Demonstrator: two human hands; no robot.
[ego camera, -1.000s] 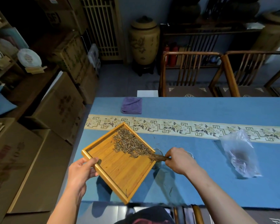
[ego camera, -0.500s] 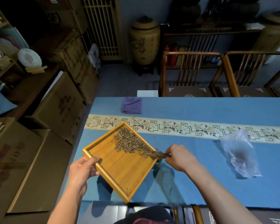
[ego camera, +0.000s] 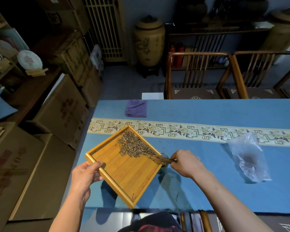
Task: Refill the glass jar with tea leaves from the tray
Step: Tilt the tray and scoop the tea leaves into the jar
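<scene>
My left hand (ego camera: 85,173) grips the left corner of a square bamboo tray (ego camera: 124,174), held tilted above the blue table. A heap of dry tea leaves (ego camera: 134,145) lies along the tray's upper right side. My right hand (ego camera: 185,162) holds a brown wooden scoop (ego camera: 162,159) whose tip touches the leaves at the tray's right corner. The glass jar (ego camera: 163,165) stands under that corner, mostly hidden by the tray and the scoop; only part of its rim and side shows.
A clear plastic bag (ego camera: 249,158) lies on the blue tablecloth (ego camera: 208,185) to the right. A folded purple cloth (ego camera: 136,108) sits at the far left edge. Two wooden chairs (ego camera: 197,77) stand behind the table; cardboard boxes (ego camera: 57,111) crowd the left.
The scoop has slid up along the tray's right edge with my right hand, pushing leaves toward the corner. The tray is held in nearly the same place.
</scene>
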